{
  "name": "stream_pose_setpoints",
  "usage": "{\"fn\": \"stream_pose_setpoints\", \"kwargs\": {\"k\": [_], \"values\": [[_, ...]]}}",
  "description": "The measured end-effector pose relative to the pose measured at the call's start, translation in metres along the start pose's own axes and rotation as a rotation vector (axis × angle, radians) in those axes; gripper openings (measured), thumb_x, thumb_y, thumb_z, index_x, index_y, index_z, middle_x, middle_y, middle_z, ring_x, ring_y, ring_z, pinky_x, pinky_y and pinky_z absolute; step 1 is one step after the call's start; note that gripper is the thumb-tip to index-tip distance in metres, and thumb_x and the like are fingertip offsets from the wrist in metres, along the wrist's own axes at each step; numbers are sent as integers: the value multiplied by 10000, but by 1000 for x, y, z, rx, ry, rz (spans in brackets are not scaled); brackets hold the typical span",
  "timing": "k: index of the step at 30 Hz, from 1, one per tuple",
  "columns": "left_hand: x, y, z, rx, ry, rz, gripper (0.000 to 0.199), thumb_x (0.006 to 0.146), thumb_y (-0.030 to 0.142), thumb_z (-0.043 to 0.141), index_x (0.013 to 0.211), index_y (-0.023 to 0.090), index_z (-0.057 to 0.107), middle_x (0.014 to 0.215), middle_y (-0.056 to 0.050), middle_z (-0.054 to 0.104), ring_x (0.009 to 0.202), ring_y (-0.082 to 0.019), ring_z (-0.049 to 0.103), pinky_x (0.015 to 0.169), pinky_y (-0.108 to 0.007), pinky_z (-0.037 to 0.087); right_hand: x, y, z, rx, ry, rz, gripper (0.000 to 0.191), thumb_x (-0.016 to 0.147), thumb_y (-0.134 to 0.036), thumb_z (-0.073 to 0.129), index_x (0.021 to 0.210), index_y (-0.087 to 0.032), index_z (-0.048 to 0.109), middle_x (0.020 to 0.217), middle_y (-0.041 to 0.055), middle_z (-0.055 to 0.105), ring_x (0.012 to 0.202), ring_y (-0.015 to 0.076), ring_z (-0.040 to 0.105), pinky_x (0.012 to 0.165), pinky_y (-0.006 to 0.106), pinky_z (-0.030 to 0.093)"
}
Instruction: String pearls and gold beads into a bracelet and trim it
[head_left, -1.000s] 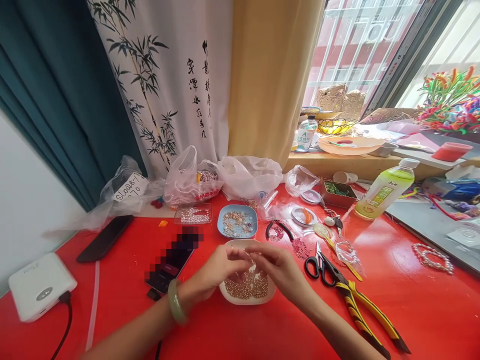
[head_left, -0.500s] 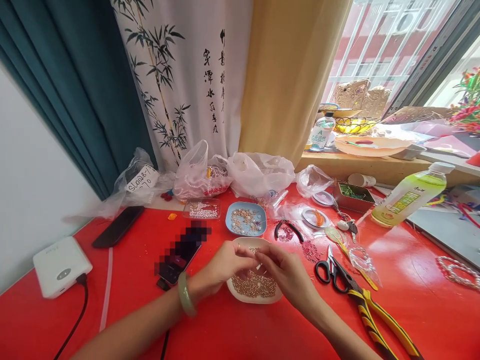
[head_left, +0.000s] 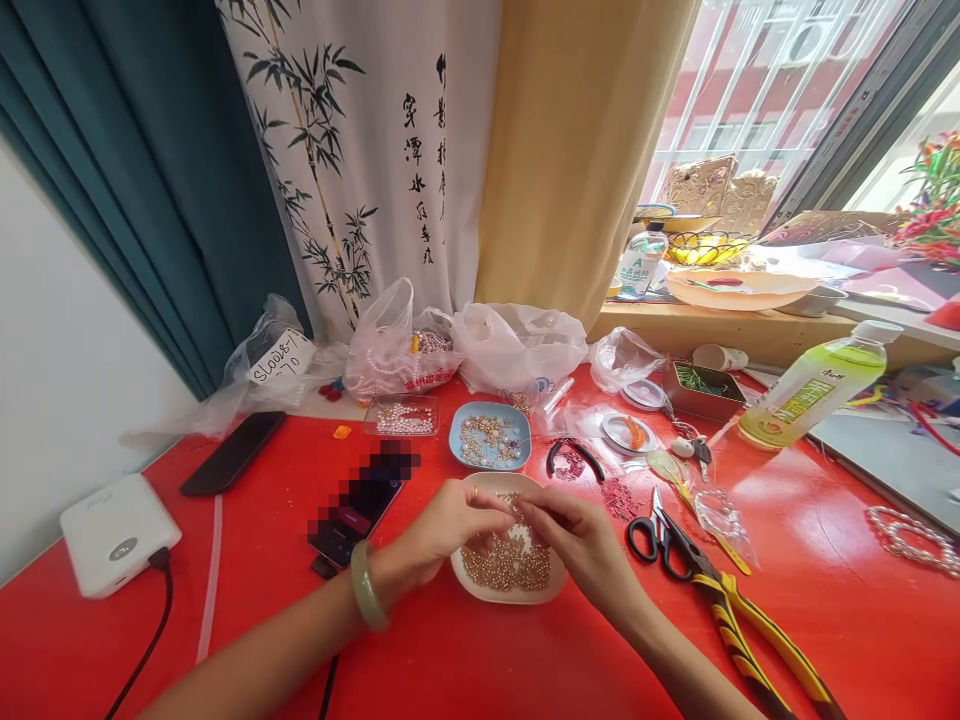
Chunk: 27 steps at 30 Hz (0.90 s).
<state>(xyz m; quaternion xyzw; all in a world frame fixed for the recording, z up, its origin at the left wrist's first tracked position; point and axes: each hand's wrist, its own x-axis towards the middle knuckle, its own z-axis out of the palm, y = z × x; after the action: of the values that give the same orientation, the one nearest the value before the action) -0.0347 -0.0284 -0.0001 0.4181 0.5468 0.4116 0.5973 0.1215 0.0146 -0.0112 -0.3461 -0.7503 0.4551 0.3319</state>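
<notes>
Above a white dish (head_left: 459,588) of small gold beads, my left hand (head_left: 463,520) and my right hand (head_left: 574,530) meet with their fingertips close together. Both hands are closed in a pinch. What they hold, if anything, is too small to make out. A green bangle (head_left: 367,586) circles my left wrist. Just behind the white dish stands a blue dish (head_left: 455,440) with gold and pale beads. Beside it is a clear tray (head_left: 403,416) of pearly beads.
A phone (head_left: 360,510) lies left of the dishes. To the right are scissors (head_left: 658,535), yellow-black pliers (head_left: 750,620), small black pliers (head_left: 592,455) and a green bottle (head_left: 821,385). Plastic bags (head_left: 517,345) line the back. A white box (head_left: 120,535) with a cable sits far left.
My fingertips have shifted slightly over the white dish, still close together. The whole view has moved a little. Nothing on the table has otherwise changed.
</notes>
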Motion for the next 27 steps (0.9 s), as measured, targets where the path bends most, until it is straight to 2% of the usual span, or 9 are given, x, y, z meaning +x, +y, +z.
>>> {"fn": "stream_pose_setpoints", "kwargs": {"k": [6, 12, 16, 21, 27], "values": [[1, -3, -1, -23, -10, 26, 222, 618, 319, 623, 654, 100, 614, 547, 9, 509, 458, -59, 422, 474, -209, 335, -1, -2, 2, -59, 48, -88, 205, 796, -304, 494, 740, -189, 653, 708, 32, 602, 671, 145, 566, 591, 232, 449], [0, -3, 0, -52, 9, 5, 196, 603, 301, 629, 653, 116, 586, 570, 15, 518, 460, -59, 435, 461, -203, 340, -4, -2, 5, 46, 65, -24, 228, 787, -353, 495, 748, -182, 639, 722, 27, 582, 472, 86, 507, 429, 203, 440], [1, -4, 0, -71, -5, -11, 200, 609, 294, 626, 679, 109, 597, 595, 4, 544, 468, -56, 446, 472, -198, 343, -4, 1, 6, 84, 55, -8, 230, 789, -356, 496, 744, -177, 634, 738, 26, 578, 450, 75, 516, 434, 205, 447], [2, -5, -1, -94, -23, -18, 228, 618, 320, 625, 675, 101, 600, 570, 3, 531, 444, -50, 431, 461, -197, 328, -4, 1, 7, 114, 16, 67, 251, 786, -382, 492, 815, -174, 629, 586, 5, 589, 442, 103, 549, 428, 205, 436], [2, -5, 2, -101, 27, -33, 196, 607, 303, 623, 628, 114, 575, 556, 20, 502, 437, -42, 397, 442, -194, 279, -6, 0, 11, 130, 13, 148, 298, 768, -438, 484, 818, -178, 621, 466, -23, 554, 404, 118, 545, 414, 216, 440]]}}
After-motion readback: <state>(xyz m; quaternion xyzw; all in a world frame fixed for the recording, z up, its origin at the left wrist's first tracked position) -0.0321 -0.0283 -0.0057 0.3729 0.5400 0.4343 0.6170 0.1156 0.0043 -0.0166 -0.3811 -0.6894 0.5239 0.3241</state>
